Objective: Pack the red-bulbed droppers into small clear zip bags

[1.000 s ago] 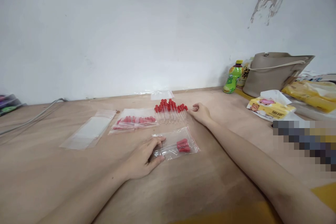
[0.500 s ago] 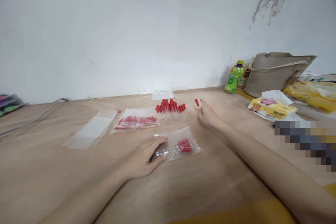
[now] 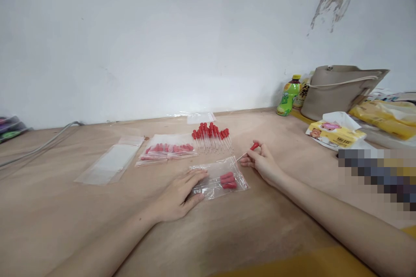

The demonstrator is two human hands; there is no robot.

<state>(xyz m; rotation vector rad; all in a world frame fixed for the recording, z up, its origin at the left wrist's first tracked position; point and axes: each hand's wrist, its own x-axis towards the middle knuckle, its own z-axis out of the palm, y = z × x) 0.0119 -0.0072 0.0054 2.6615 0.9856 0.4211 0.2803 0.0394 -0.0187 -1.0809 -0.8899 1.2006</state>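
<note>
My right hand (image 3: 260, 163) pinches a dropper (image 3: 255, 146) with a red rubber bulb. Its thin stem slants down to the left, and the tip is at the right end of a clear zip bag (image 3: 212, 186). Inside that bag lie a few red-bulbed droppers (image 3: 228, 180), bulbs toward the right. My left hand (image 3: 178, 194) rests on the bag's left end, thumb and fingers spread. Behind the bag stretches a pile of loose droppers (image 3: 211, 132), red bulbs pointing away from me. Left of the pile lie filled zip bags (image 3: 167, 149), stacked and overlapping.
Flat clear bags (image 3: 108, 162) lie on the left, near a grey cable (image 3: 61, 132). Another clear bag (image 3: 201, 117) is by the wall. To the right stand a green drink bottle (image 3: 289, 95), a grey-beige handbag (image 3: 338, 91) and a yellow tissue pack (image 3: 336, 133).
My right hand has come down and toward me with the dropper. The dropper has turned so that its stem points at the zip bag. My left hand stays in place.
</note>
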